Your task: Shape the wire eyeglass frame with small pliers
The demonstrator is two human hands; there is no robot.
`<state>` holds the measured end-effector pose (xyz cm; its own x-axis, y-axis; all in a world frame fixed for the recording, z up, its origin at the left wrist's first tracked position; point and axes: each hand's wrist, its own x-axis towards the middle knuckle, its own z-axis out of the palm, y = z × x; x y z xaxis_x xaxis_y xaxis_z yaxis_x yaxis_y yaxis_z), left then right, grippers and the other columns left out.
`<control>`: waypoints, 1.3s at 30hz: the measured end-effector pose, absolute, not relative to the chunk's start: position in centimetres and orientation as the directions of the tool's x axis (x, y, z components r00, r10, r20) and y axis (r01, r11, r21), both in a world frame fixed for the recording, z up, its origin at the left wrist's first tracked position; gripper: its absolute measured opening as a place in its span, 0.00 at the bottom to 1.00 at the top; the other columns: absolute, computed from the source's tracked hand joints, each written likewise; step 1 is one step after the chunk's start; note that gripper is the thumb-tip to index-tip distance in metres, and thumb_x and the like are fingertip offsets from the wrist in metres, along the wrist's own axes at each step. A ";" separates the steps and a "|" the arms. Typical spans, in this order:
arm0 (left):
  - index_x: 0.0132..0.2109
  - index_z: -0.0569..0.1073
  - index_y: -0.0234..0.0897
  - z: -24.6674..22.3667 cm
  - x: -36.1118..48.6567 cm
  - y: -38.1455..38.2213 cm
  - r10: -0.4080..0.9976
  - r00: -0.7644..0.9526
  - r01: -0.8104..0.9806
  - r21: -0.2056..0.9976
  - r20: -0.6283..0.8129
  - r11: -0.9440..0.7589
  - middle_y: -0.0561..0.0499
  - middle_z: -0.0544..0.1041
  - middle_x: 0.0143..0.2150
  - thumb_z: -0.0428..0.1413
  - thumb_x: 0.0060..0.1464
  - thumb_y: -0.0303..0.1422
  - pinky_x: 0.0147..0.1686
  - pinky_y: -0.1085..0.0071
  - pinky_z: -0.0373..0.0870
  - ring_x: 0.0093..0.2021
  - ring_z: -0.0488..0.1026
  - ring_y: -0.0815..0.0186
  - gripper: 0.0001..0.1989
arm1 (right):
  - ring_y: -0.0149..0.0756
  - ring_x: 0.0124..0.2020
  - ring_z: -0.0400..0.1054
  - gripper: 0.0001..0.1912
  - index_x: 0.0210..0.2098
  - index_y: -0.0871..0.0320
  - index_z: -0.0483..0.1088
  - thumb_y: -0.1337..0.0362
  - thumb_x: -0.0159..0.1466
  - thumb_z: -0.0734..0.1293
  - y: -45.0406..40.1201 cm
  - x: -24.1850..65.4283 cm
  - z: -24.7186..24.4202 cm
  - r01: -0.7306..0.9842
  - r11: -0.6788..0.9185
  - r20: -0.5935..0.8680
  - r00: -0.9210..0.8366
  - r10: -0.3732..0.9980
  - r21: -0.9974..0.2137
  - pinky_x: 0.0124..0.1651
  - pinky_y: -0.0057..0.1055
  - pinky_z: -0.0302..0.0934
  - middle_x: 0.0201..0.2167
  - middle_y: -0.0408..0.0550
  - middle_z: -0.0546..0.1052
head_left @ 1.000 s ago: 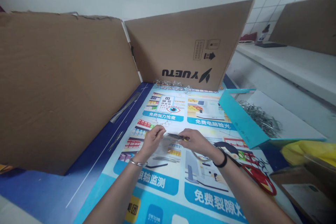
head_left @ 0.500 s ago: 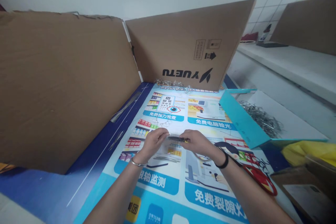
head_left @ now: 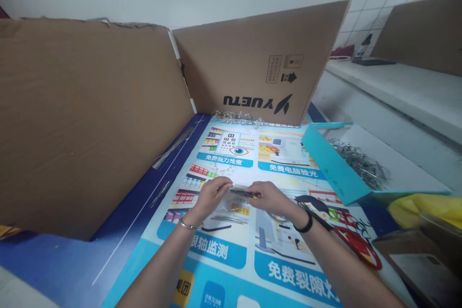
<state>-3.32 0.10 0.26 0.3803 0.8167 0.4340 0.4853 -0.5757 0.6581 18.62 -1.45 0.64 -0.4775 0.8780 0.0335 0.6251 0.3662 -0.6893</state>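
My right hand (head_left: 270, 197) is closed around a small pair of pliers (head_left: 242, 193) with dark jaws and a bit of yellow at the handle. The jaws point left, to the fingertips of my left hand (head_left: 213, 196). That hand is pinched shut; what lies between its fingers is too small to make out. Under both hands, several thin straight wires (head_left: 231, 220) lie on the printed mat (head_left: 238, 255). A faint piece of bent wire (head_left: 224, 169) rests just beyond the left hand.
Cardboard panels (head_left: 97, 120) stand at the left and back. Tangled wire pieces (head_left: 236, 115) line the back panel's foot. More wire strips (head_left: 173, 147) lie at left. On the right are a turquoise box (head_left: 332, 166) holding metal wire pieces (head_left: 361, 163) and red-handled scissors (head_left: 361, 248).
The pliers have turned slightly in my right hand, with their jaws a little lower and more of the yellow handle showing. My left hand has hardly moved.
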 end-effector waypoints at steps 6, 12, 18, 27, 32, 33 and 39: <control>0.36 0.73 0.37 0.5 -3.4 0.1 0.821 0.381 0.470 0.676 0.425 -0.568 0.50 0.77 0.33 0.50 0.57 0.35 0.34 0.74 0.66 0.33 0.72 0.68 0.09 | 0.29 0.27 0.63 0.08 0.31 0.56 0.73 0.62 0.56 0.63 -1.6 18.4 0.9 0.605 0.356 0.031 -0.479 0.877 -0.712 0.28 0.24 0.49 0.25 0.41 0.71; 0.37 0.71 0.37 0.7 -3.2 0.0 0.893 0.308 0.456 0.773 0.329 -0.442 0.51 0.75 0.33 0.52 0.55 0.35 0.33 0.75 0.65 0.32 0.71 0.69 0.07 | 0.28 0.25 0.62 0.08 0.27 0.57 0.72 0.62 0.56 0.63 -1.5 18.3 0.9 0.652 0.374 0.050 -0.458 0.888 -0.659 0.27 0.24 0.47 0.23 0.41 0.70; 0.34 0.70 0.36 1.0 -3.1 -0.1 0.910 0.308 0.446 0.803 0.278 -0.396 0.53 0.72 0.28 0.51 0.55 0.34 0.30 0.76 0.64 0.29 0.69 0.71 0.07 | 0.28 0.25 0.62 0.08 0.28 0.57 0.72 0.61 0.57 0.63 -1.5 18.2 0.9 0.657 0.345 0.018 -0.451 0.892 -0.670 0.26 0.24 0.46 0.23 0.41 0.70; 0.36 0.70 0.37 0.5 -3.2 0.2 0.900 0.330 0.418 0.810 0.285 -0.410 0.52 0.73 0.32 0.52 0.54 0.32 0.32 0.75 0.65 0.31 0.69 0.70 0.04 | 0.30 0.27 0.63 0.09 0.30 0.57 0.72 0.60 0.57 0.63 -1.3 18.9 0.6 0.618 0.328 0.001 -0.468 0.884 -0.714 0.29 0.25 0.50 0.25 0.41 0.72; 0.35 0.70 0.37 0.3 -3.2 0.3 0.876 0.320 0.426 0.771 0.361 -0.474 0.52 0.74 0.32 0.52 0.54 0.31 0.34 0.74 0.66 0.33 0.70 0.69 0.04 | 0.31 0.27 0.62 0.10 0.30 0.57 0.73 0.59 0.57 0.63 -1.3 18.9 0.6 0.638 0.307 -0.028 -0.459 0.888 -0.706 0.29 0.25 0.51 0.24 0.41 0.72; 0.36 0.71 0.37 0.3 -3.2 0.3 0.872 0.313 0.436 0.759 0.376 -0.484 0.52 0.74 0.33 0.52 0.54 0.31 0.35 0.74 0.66 0.34 0.70 0.69 0.04 | 0.31 0.27 0.62 0.09 0.30 0.56 0.73 0.60 0.57 0.63 -1.4 18.9 0.6 0.644 0.311 -0.028 -0.459 0.888 -0.699 0.29 0.25 0.51 0.24 0.41 0.72; 0.37 0.70 0.37 0.4 -3.0 0.1 0.865 0.285 0.469 0.726 0.414 -0.502 0.51 0.74 0.36 0.52 0.54 0.31 0.38 0.72 0.66 0.37 0.71 0.68 0.04 | 0.30 0.26 0.62 0.08 0.30 0.55 0.73 0.62 0.56 0.63 -1.6 18.5 1.0 0.706 0.367 0.002 -0.460 0.888 -0.606 0.29 0.25 0.48 0.26 0.42 0.73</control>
